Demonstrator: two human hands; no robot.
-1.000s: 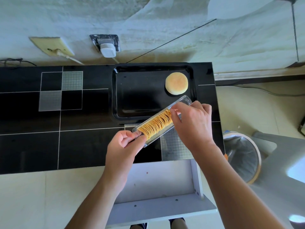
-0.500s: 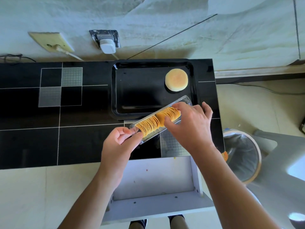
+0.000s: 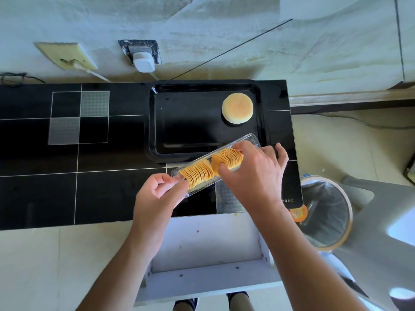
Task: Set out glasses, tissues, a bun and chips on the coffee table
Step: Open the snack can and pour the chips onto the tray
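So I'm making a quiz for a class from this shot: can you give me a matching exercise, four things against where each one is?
Things:
1. bun
2. clear chip tray
3. right hand
4. bin

Places:
A. on the floor, beside the table's right end
B. gripping a clump of chips at the tray's far end
C. in the far right corner of the black serving tray
D. pinched at its near end by the left hand

Pairs: 1-C, 2-D, 3-B, 4-A
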